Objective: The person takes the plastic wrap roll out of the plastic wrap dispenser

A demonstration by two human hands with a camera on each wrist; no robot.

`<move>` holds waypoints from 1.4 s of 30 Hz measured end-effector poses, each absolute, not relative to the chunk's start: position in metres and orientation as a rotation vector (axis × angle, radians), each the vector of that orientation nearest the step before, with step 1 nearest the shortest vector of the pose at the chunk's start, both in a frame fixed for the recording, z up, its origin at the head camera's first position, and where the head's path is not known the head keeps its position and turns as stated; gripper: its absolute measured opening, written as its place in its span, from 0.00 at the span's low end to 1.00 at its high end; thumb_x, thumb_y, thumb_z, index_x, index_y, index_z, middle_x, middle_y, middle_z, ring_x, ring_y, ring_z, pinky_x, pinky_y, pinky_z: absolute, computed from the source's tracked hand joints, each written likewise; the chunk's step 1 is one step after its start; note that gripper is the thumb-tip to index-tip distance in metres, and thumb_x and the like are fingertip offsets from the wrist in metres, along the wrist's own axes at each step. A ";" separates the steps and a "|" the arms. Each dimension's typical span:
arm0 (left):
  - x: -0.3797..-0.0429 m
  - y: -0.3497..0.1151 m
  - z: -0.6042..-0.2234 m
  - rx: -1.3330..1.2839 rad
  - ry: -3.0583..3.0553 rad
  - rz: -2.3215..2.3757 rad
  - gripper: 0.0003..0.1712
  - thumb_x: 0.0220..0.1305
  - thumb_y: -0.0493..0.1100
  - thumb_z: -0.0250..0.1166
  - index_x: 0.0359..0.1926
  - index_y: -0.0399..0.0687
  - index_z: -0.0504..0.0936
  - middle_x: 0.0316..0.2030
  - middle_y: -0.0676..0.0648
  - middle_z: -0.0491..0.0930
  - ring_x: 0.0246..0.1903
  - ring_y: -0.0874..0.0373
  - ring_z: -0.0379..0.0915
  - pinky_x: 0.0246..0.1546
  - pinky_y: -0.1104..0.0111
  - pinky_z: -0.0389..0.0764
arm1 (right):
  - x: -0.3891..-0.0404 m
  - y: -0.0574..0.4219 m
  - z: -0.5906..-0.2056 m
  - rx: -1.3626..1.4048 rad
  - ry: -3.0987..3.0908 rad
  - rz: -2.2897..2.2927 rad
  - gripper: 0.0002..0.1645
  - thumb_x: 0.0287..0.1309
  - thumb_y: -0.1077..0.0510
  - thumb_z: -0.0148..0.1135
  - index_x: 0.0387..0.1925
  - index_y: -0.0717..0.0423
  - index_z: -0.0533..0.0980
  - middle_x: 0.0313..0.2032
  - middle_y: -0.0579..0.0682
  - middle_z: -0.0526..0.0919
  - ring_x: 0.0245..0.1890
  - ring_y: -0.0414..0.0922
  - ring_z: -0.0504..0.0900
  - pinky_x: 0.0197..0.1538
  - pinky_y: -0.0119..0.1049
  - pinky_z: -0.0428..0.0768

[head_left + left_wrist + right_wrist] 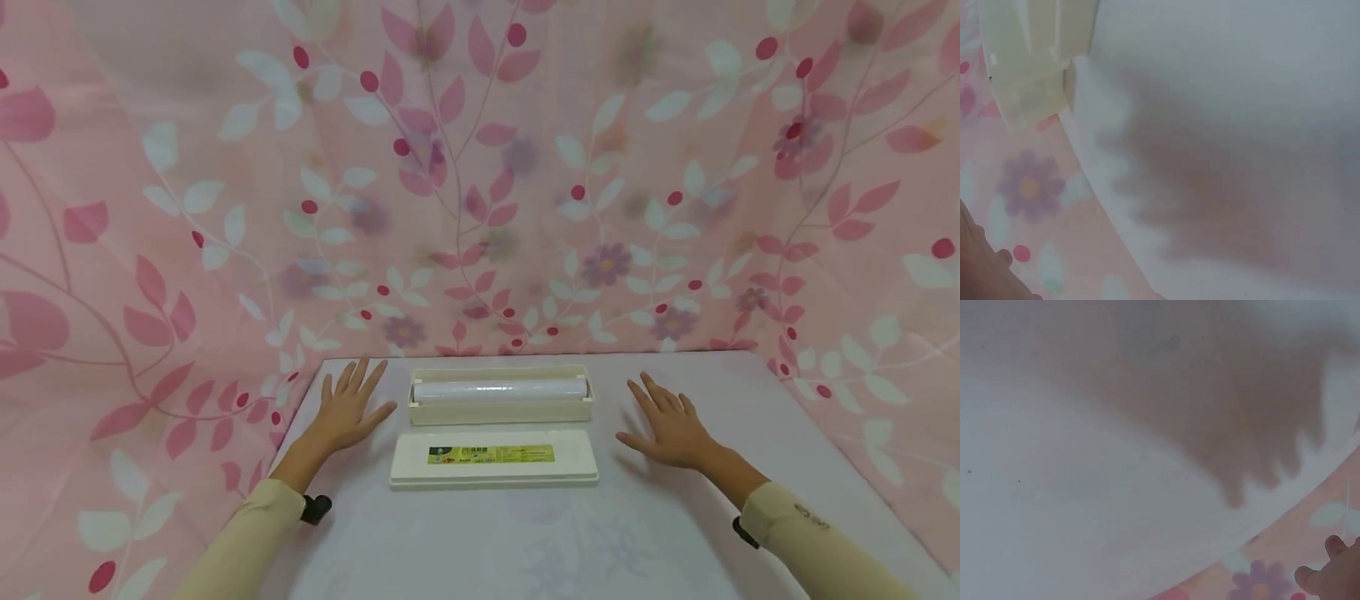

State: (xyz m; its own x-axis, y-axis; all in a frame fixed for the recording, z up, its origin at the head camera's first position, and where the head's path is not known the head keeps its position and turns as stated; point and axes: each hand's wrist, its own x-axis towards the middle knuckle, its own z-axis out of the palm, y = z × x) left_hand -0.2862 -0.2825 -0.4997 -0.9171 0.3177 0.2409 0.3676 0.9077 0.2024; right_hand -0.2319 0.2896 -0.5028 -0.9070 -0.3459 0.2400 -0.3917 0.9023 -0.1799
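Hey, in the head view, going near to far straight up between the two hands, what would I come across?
The cream lid with a yellow-green label, then the open box holding a pale roll, then the pink floral curtain.

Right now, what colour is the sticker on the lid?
The sticker is mostly yellow-green, clearest in the head view.

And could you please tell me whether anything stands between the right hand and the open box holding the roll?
Nothing visible does: in the head view, only pale tabletop shows between the right hand and the open box with its roll. The lid lies on the near side of the box, beside that path.
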 end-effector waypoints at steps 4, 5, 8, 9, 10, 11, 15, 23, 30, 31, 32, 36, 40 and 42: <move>-0.296 -0.276 -0.497 -0.623 -2.873 -0.352 0.48 0.66 0.70 0.55 0.79 0.62 0.46 0.79 0.42 0.41 0.77 0.38 0.37 0.69 0.32 0.37 | -0.237 0.293 -0.494 0.542 -2.902 0.325 0.56 0.58 0.30 0.61 0.75 0.57 0.53 0.75 0.66 0.52 0.67 0.70 0.61 0.64 0.76 0.53; -0.299 -0.274 -0.497 -0.660 -2.870 -0.353 0.48 0.66 0.69 0.56 0.79 0.62 0.46 0.79 0.42 0.42 0.77 0.38 0.38 0.69 0.32 0.38 | -0.239 0.293 -0.493 0.538 -2.913 0.326 0.56 0.58 0.30 0.60 0.75 0.58 0.53 0.75 0.66 0.51 0.68 0.70 0.61 0.64 0.76 0.53; -0.308 -0.270 -0.497 -0.731 -2.870 -0.383 0.50 0.65 0.69 0.57 0.79 0.60 0.47 0.79 0.42 0.43 0.76 0.38 0.39 0.69 0.33 0.42 | -0.243 0.293 -0.490 0.532 -2.936 0.327 0.57 0.59 0.30 0.59 0.76 0.59 0.51 0.75 0.67 0.51 0.68 0.69 0.60 0.65 0.74 0.54; -0.311 -0.269 -0.498 -0.738 -2.873 -0.406 0.50 0.65 0.69 0.58 0.79 0.60 0.47 0.79 0.42 0.43 0.76 0.38 0.40 0.69 0.33 0.43 | -0.245 0.293 -0.490 0.532 -2.939 0.327 0.57 0.59 0.30 0.59 0.76 0.59 0.50 0.75 0.67 0.51 0.68 0.69 0.59 0.65 0.74 0.55; -0.313 -0.268 -0.499 -0.739 -2.878 -0.440 0.50 0.65 0.68 0.58 0.79 0.59 0.47 0.79 0.42 0.44 0.76 0.38 0.40 0.69 0.32 0.44 | -0.247 0.292 -0.490 0.533 -2.941 0.331 0.57 0.59 0.30 0.59 0.76 0.59 0.50 0.75 0.67 0.51 0.68 0.69 0.59 0.65 0.73 0.55; -0.316 -0.267 -0.500 -0.737 -2.882 -0.468 0.50 0.65 0.68 0.58 0.79 0.58 0.47 0.79 0.41 0.44 0.76 0.37 0.41 0.68 0.32 0.45 | -0.249 0.292 -0.491 0.535 -2.942 0.327 0.57 0.60 0.30 0.58 0.76 0.59 0.50 0.75 0.67 0.51 0.69 0.69 0.59 0.66 0.72 0.56; -0.322 -0.264 -0.506 -0.729 -2.929 -0.591 0.51 0.65 0.67 0.59 0.79 0.54 0.47 0.78 0.41 0.44 0.75 0.36 0.43 0.68 0.32 0.47 | -0.256 0.292 -0.493 0.531 -2.953 0.327 0.57 0.60 0.30 0.58 0.76 0.57 0.50 0.76 0.66 0.50 0.69 0.68 0.59 0.66 0.71 0.55; -0.331 -0.260 -0.511 -0.795 -2.974 -0.721 0.53 0.64 0.62 0.64 0.78 0.47 0.48 0.78 0.39 0.47 0.76 0.38 0.45 0.69 0.35 0.53 | -0.263 0.280 -0.488 0.459 -2.969 0.465 0.56 0.61 0.30 0.58 0.76 0.58 0.51 0.75 0.67 0.50 0.69 0.71 0.59 0.65 0.74 0.57; -0.339 -0.250 -0.513 -0.792 -3.090 -0.785 0.55 0.62 0.65 0.65 0.79 0.49 0.46 0.78 0.41 0.43 0.76 0.39 0.43 0.71 0.38 0.53 | -0.268 0.273 -0.487 0.435 -2.978 0.490 0.55 0.60 0.29 0.57 0.75 0.58 0.53 0.75 0.67 0.51 0.71 0.69 0.57 0.66 0.73 0.55; -0.339 -0.249 -0.512 -0.793 -3.103 -0.816 0.55 0.62 0.64 0.65 0.79 0.49 0.46 0.79 0.41 0.43 0.76 0.39 0.42 0.71 0.39 0.52 | -0.269 0.272 -0.487 0.434 -2.983 0.491 0.55 0.60 0.29 0.56 0.75 0.58 0.53 0.75 0.67 0.50 0.71 0.69 0.57 0.66 0.73 0.54; -0.339 -0.247 -0.511 -0.794 -3.115 -0.846 0.56 0.62 0.64 0.65 0.79 0.49 0.46 0.79 0.41 0.43 0.77 0.39 0.42 0.72 0.40 0.51 | -0.270 0.271 -0.487 0.429 -2.989 0.497 0.55 0.60 0.28 0.56 0.75 0.58 0.53 0.75 0.67 0.51 0.71 0.68 0.56 0.66 0.73 0.54; -0.340 -0.244 -0.507 -0.771 -3.165 -0.943 0.56 0.62 0.64 0.65 0.79 0.49 0.44 0.79 0.41 0.41 0.77 0.39 0.40 0.73 0.41 0.49 | -0.273 0.268 -0.486 0.424 -3.003 0.508 0.55 0.61 0.28 0.56 0.75 0.59 0.54 0.75 0.66 0.50 0.73 0.67 0.55 0.66 0.73 0.54; -0.339 -0.245 -0.504 -0.728 -3.174 -0.944 0.57 0.60 0.65 0.67 0.79 0.52 0.46 0.78 0.42 0.44 0.76 0.38 0.42 0.72 0.40 0.50 | -0.276 0.262 -0.480 0.460 -2.963 0.524 0.54 0.61 0.32 0.59 0.73 0.64 0.56 0.74 0.67 0.54 0.72 0.67 0.58 0.65 0.72 0.57; -0.340 -0.246 -0.503 -0.723 -3.164 -0.944 0.57 0.58 0.64 0.69 0.79 0.54 0.47 0.78 0.43 0.45 0.76 0.39 0.43 0.72 0.40 0.49 | -0.279 0.259 -0.476 0.477 -2.943 0.535 0.54 0.61 0.34 0.60 0.73 0.67 0.56 0.73 0.68 0.56 0.71 0.67 0.60 0.66 0.71 0.59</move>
State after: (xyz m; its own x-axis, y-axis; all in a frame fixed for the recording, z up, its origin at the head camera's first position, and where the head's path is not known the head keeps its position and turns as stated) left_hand -0.3398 -0.2456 -0.5030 -0.8817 0.4605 -0.1029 0.3287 0.7559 0.5662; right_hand -0.2789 0.2592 -0.4757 -0.9442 -0.2851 0.1650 -0.3249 0.8884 -0.3242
